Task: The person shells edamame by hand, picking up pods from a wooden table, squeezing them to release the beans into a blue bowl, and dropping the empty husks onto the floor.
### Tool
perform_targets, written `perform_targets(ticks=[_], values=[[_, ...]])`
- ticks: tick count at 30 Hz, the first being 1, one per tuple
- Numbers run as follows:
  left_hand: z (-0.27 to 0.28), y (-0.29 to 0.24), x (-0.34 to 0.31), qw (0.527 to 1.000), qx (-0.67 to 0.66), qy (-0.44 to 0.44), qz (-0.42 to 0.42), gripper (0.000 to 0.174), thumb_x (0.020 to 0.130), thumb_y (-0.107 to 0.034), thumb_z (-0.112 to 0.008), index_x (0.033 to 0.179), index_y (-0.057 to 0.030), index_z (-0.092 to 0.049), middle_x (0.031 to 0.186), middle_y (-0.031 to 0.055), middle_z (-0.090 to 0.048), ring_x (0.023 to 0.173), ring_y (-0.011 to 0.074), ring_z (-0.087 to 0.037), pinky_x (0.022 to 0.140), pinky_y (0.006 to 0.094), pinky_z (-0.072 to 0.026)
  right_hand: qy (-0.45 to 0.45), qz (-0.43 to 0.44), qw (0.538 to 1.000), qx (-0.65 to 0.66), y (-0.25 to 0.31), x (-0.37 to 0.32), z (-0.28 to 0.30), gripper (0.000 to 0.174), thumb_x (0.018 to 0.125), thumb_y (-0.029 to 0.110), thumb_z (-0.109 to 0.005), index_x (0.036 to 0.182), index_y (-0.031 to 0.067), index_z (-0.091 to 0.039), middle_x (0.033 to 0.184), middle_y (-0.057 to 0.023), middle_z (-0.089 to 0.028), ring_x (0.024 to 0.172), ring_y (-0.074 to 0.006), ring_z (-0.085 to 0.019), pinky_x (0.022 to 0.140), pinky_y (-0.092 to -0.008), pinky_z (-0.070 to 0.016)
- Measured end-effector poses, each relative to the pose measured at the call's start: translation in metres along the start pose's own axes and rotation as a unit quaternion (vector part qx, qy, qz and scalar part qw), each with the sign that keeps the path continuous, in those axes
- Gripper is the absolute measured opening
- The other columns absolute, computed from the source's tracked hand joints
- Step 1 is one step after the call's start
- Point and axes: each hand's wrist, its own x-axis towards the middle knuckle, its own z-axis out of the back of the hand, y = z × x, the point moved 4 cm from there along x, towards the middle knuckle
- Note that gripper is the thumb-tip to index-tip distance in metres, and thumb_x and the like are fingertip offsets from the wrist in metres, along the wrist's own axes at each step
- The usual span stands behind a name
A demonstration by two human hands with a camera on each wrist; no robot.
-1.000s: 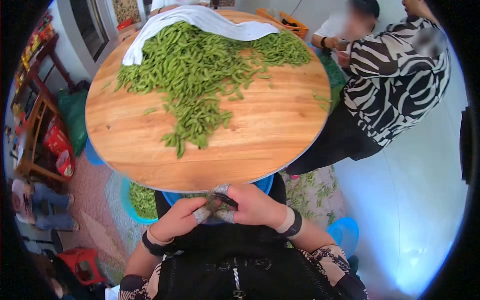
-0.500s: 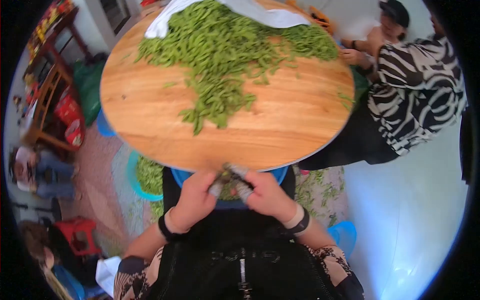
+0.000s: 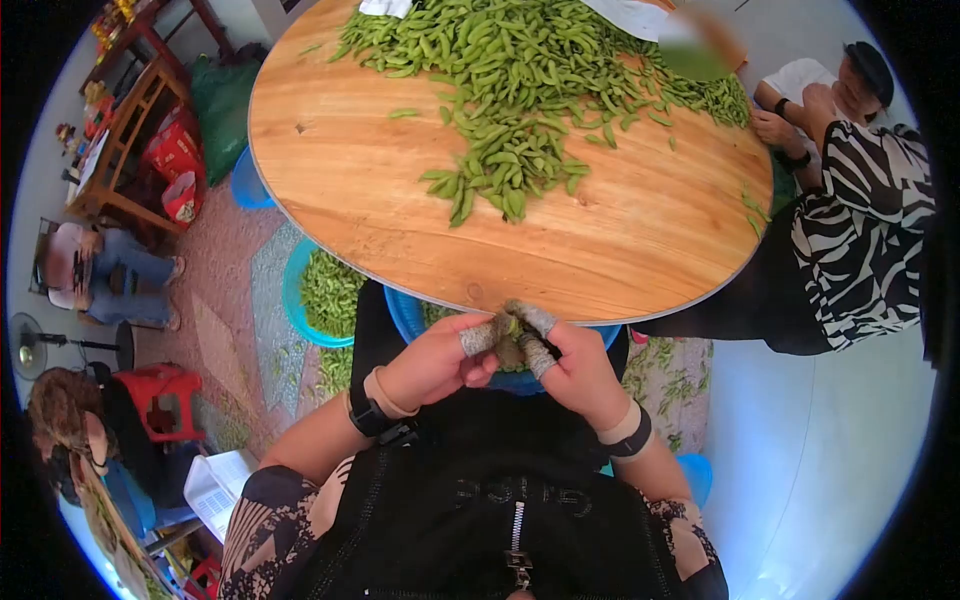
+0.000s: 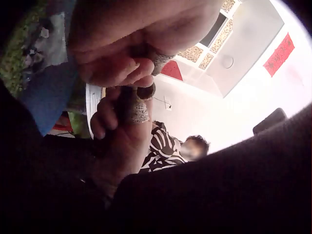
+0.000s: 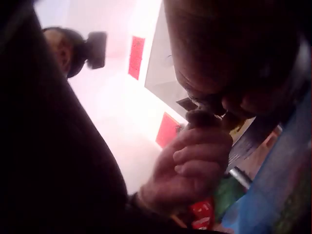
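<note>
Over the front edge of the round wooden table (image 3: 640, 250), my two hands meet in the head view. The left hand (image 3: 440, 362) and right hand (image 3: 582, 372) have grey wrapping on thumbs and fingers. A small green bean pod (image 3: 513, 326) is pinched between their fingertips, mostly hidden by them. Beneath the hands, partly under the table edge, is a blue basin (image 3: 402, 312). In the left wrist view the left hand (image 4: 141, 34) has its fingers bent inward; the right wrist view is dark, with curled fingers meeting.
A heap of green bean pods (image 3: 520, 70) covers the table's far side, partly under white cloth (image 3: 630, 15). A teal basin (image 3: 292, 292) of green pods stands on the floor at left. Scattered pods (image 3: 665, 385) lie at right. A person in zebra print (image 3: 860, 250) sits right.
The head view has shifted, so table and heap appear farther right and higher. Both hands stay together at the table edge, their fingers moving around the small pod.
</note>
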Motion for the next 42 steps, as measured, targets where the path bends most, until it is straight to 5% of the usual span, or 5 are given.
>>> perform_targets(ticks=[5,29,33,35,42], values=[[-0.002,-0.007,0.0,0.997,0.064,-0.033,-0.027,0.022,0.095,-0.023,-0.051,0.104,-0.0033,-0.056,0.079,0.0044,-0.06,0.059,0.007,-0.043,0.054,0.0209,-0.035,0.067,-0.35,0.898,0.259,0.003,-0.002,-0.001,0.039,0.089,0.003,-0.047,0.128,0.0034,-0.048,0.079,-0.0012,-0.058,0.055,-0.0059,-0.048,0.049,-0.0194,-0.0404],[-0.024,-0.038,-0.011,0.686,0.631,-0.113,-0.344,0.009,0.085,-0.003,-0.053,0.091,0.001,-0.058,0.078,0.0118,-0.054,0.068,0.0219,-0.052,0.066,0.033,-0.0437,0.066,-0.362,0.864,0.344,0.013,0.003,-0.002,0.04,0.09,0.006,-0.05,0.13,0.0076,-0.047,0.079,0.0021,-0.058,0.054,-0.0033,-0.046,0.045,-0.0178,-0.0378],[-0.017,-0.032,-0.007,0.831,0.5,-0.081,-0.233,0.009,0.089,-0.008,-0.054,0.094,-0.0015,-0.058,0.077,0.0097,-0.057,0.064,0.0188,-0.051,0.062,0.0327,-0.043,0.055,-0.375,0.805,0.457,0.013,0.001,-0.002,0.037,0.091,0.008,-0.052,0.128,0.0084,-0.049,0.078,0.0022,-0.057,0.055,-0.0029,-0.046,0.045,-0.0175,-0.0374],[-0.011,-0.015,-0.002,0.997,0.058,0.027,-0.036,0.024,0.095,-0.028,-0.052,0.098,-0.0044,-0.055,0.073,0.0056,-0.056,0.056,0.0127,-0.047,0.054,0.0274,-0.037,0.053,-0.37,0.798,0.472,0.013,-0.002,-0.004,0.034,0.092,0.009,-0.052,0.126,0.0075,-0.051,0.08,0.0017,-0.058,0.055,-0.0028,-0.047,0.046,-0.0174,-0.0379],[-0.014,-0.005,0.002,0.986,-0.133,0.09,0.045,0.036,0.096,-0.035,-0.046,0.102,-0.0005,-0.053,0.061,0.0032,-0.048,0.047,0.0098,-0.038,0.048,0.0248,-0.0308,-0.022,-0.012,0.999,0.034,0.015,-0.001,-0.003,0.032,0.092,0.007,-0.052,0.124,0.005,-0.052,0.073,0.0013,-0.056,0.053,-0.0054,-0.046,0.046,-0.0198,-0.0395]])
